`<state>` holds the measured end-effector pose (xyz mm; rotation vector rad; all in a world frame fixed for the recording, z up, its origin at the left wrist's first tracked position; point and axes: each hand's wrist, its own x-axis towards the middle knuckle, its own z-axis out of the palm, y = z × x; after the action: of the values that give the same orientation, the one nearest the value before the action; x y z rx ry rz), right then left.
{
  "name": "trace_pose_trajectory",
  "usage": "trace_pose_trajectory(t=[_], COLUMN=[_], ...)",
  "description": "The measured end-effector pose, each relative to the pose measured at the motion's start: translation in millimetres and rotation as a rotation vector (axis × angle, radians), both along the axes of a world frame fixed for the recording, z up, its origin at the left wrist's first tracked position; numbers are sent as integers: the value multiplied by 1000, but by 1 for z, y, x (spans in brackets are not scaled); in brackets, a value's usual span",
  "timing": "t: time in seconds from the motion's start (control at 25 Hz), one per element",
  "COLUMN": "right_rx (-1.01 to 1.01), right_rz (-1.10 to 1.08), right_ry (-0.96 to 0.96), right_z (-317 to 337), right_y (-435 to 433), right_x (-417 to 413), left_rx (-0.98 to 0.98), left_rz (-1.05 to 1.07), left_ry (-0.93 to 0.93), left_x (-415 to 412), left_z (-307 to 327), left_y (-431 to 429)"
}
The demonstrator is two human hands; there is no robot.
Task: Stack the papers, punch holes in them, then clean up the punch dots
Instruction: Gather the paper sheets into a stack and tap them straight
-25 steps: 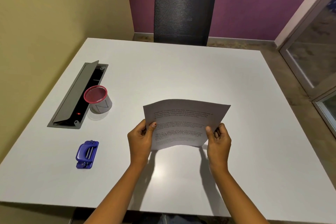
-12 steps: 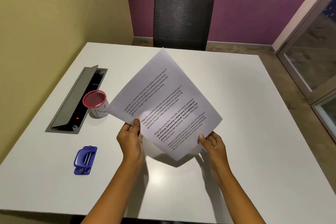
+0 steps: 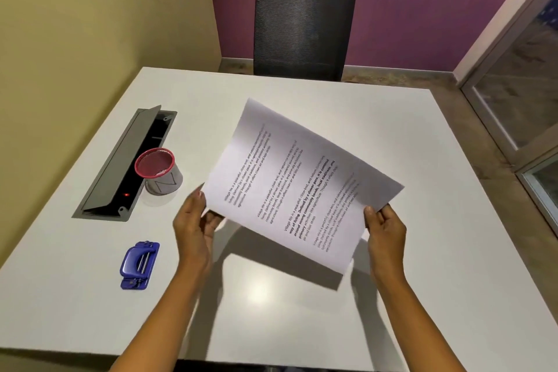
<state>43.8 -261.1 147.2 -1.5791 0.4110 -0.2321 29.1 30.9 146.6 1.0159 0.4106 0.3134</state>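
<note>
A stack of printed white papers (image 3: 296, 187) hangs tilted above the white table (image 3: 332, 326), its text running diagonally. My left hand (image 3: 194, 226) grips the stack's left corner from below. My right hand (image 3: 385, 228) pinches its right edge, thumb on top. The blue hole punch (image 3: 139, 264) lies flat on the table to the left of my left forearm, apart from both hands. I cannot tell how many sheets are in the stack.
A red-rimmed mesh cup (image 3: 158, 170) stands left of the papers beside an open grey cable tray (image 3: 120, 166) set into the table. A black chair (image 3: 303, 26) stands at the far edge. A glass partition (image 3: 519, 93) lies to the right.
The papers went from curled and upright in both hands to a flatter sheet turned sideways. They have shifted right and down, and my hands have spread wider apart.
</note>
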Motion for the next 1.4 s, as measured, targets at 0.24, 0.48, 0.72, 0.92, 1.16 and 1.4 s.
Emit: trace_pose_trajectory(t=[0.24, 0.48, 0.72, 0.92, 1.16, 1.4], right_rx=[-78, -64, -70, -6, 14, -6], right_rz=[-24, -82, -88, -74, -77, -73], right_ry=[-12, 7, 18, 58, 34, 49], right_z=[-4, -12, -26, -39, -37, -39], right_y=[0, 14, 11, 14, 11, 12], right_x=[3, 5, 0, -12, -11, -11], left_rx=[644, 840, 774, 684, 676, 646], left_rz=[-259, -222, -18, -17, 50, 52], left_ry=[78, 66, 101, 211, 164, 209], left_x=[7, 9, -3, -13, -13, -16], left_z=[14, 3, -12, -21, -17, -23], left_y=[24, 4, -16, -32, -32, -28])
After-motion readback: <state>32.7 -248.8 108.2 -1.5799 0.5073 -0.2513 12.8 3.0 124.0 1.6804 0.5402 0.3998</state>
